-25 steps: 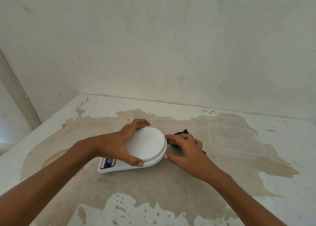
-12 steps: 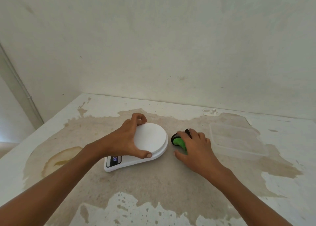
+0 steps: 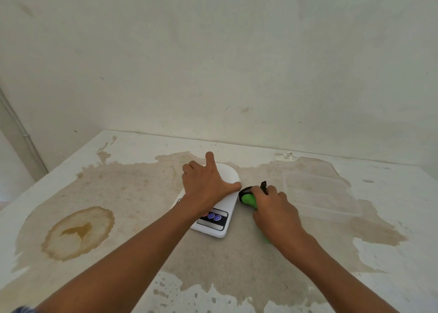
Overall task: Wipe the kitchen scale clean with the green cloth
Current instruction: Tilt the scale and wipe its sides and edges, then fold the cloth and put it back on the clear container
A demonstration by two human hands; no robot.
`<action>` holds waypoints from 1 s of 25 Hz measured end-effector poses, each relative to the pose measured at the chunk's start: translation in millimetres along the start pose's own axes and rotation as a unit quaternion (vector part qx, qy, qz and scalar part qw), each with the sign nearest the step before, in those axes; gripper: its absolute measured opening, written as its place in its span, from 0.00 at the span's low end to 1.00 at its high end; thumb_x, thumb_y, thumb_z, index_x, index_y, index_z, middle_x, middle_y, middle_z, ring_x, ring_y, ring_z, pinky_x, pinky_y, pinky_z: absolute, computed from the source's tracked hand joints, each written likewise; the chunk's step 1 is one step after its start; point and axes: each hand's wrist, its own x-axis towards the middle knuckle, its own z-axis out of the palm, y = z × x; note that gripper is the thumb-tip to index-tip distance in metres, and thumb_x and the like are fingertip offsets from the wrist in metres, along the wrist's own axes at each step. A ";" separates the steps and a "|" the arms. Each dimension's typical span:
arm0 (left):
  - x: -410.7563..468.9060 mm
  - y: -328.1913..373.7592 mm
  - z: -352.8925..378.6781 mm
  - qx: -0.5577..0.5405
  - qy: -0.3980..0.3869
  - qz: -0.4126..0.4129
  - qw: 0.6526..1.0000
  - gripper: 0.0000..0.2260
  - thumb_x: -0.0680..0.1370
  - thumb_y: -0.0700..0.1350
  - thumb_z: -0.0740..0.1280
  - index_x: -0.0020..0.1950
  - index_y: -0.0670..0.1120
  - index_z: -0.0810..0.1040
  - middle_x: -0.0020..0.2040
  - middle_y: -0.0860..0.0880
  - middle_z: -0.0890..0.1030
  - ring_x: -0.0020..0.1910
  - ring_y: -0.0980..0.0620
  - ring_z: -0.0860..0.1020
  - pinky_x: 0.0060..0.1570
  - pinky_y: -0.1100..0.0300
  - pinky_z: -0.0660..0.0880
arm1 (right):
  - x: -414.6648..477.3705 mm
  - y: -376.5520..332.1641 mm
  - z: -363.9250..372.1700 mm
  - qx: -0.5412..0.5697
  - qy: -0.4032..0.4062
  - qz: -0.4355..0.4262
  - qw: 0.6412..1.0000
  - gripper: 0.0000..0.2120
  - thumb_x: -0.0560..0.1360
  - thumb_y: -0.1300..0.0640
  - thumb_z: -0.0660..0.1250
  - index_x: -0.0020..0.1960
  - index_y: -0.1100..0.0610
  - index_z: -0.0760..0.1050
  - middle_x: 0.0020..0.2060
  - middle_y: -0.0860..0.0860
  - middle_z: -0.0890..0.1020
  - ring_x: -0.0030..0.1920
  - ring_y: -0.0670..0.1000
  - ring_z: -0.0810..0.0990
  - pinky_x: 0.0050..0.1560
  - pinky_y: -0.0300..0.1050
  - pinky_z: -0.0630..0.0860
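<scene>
Stained table [image 3: 118,194]: green cloth [image 3: 248,199] bunched under right hand's [image 3: 276,214] grip, beside scale [image 3: 225,215].

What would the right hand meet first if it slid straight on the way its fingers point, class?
The right hand, closed on the green cloth, points up and to the left. Straight ahead lies the round edge of the kitchen scale, beside the left hand's thumb. The gap looks small, though depth is unclear.

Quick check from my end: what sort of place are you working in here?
Probably a plain home kitchen or utility corner: a stained, peeling counter against a bare wall, with a kitchen scale and a clear plastic container on it.
</scene>
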 end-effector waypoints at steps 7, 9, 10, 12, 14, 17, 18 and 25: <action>11.0 8.1 2.1 0.043 -0.066 -0.043 0.996 0.49 0.61 0.78 0.63 0.71 0.49 0.58 0.61 0.35 0.69 0.60 0.38 0.68 0.56 0.50 0.67 | 1.4 -17.9 14.6 -0.018 0.031 -0.070 0.997 0.23 0.69 0.56 0.70 0.63 0.58 0.74 0.54 0.55 0.81 0.54 0.59 0.75 0.51 0.55 0.70; 11.7 3.6 -2.9 0.048 -0.090 -0.040 0.994 0.48 0.64 0.79 0.58 0.73 0.48 0.59 0.65 0.34 0.68 0.63 0.37 0.67 0.58 0.49 0.67 | 0.2 -21.6 10.7 -0.008 0.027 -0.094 0.995 0.26 0.71 0.56 0.67 0.69 0.58 0.69 0.58 0.52 0.80 0.61 0.59 0.72 0.59 0.59 0.64; 11.7 -0.5 -7.6 0.037 -0.102 -0.039 0.993 0.46 0.67 0.78 0.55 0.74 0.48 0.59 0.67 0.34 0.67 0.65 0.37 0.66 0.60 0.47 0.66 | 0.5 -22.2 8.1 0.001 0.017 -0.102 0.995 0.26 0.73 0.56 0.64 0.70 0.57 0.67 0.61 0.51 0.78 0.65 0.59 0.69 0.63 0.60 0.58; 11.8 -15.2 -16.5 -0.009 -0.125 -0.029 0.992 0.38 0.73 0.73 0.54 0.75 0.50 0.61 0.70 0.36 0.65 0.68 0.37 0.65 0.63 0.45 0.65 | 0.4 -21.8 3.6 0.023 -0.003 -0.106 0.994 0.24 0.75 0.53 0.58 0.71 0.55 0.65 0.66 0.49 0.75 0.70 0.56 0.62 0.66 0.60 0.48; 7.6 -38.6 -22.2 -0.059 -0.151 -0.004 0.987 0.32 0.75 0.67 0.61 0.74 0.52 0.63 0.71 0.41 0.66 0.68 0.38 0.67 0.63 0.45 0.67 | 1.7 -22.6 0.3 0.034 -0.019 -0.105 0.994 0.25 0.75 0.49 0.54 0.71 0.53 0.64 0.68 0.47 0.73 0.71 0.54 0.59 0.67 0.59 0.43; -4.5 -64.2 -18.4 -0.100 -0.134 0.029 0.986 0.33 0.73 0.63 0.68 0.74 0.54 0.66 0.71 0.44 0.69 0.68 0.42 0.70 0.64 0.47 0.71 | 8.4 -22.5 2.5 0.029 -0.047 -0.112 0.992 0.27 0.77 0.42 0.53 0.72 0.53 0.62 0.68 0.46 0.72 0.71 0.54 0.58 0.68 0.59 0.44; -5.9 -65.6 -15.6 -0.105 -0.115 0.033 0.987 0.33 0.72 0.63 0.68 0.74 0.53 0.66 0.71 0.45 0.69 0.68 0.43 0.69 0.64 0.47 0.71 | 11.6 -23.5 3.2 0.026 -0.053 -0.113 0.992 0.27 0.77 0.42 0.53 0.72 0.53 0.61 0.69 0.46 0.72 0.71 0.54 0.58 0.68 0.59 0.45; -2.8 -67.2 -5.7 -0.134 -0.083 0.037 0.987 0.32 0.73 0.63 0.68 0.74 0.53 0.67 0.71 0.45 0.70 0.68 0.43 0.69 0.63 0.46 0.72 | 11.5 -12.3 -1.9 0.020 -0.055 -0.039 0.998 0.24 0.79 0.48 0.56 0.73 0.54 0.59 0.70 0.52 0.69 0.67 0.58 0.64 0.62 0.54 0.65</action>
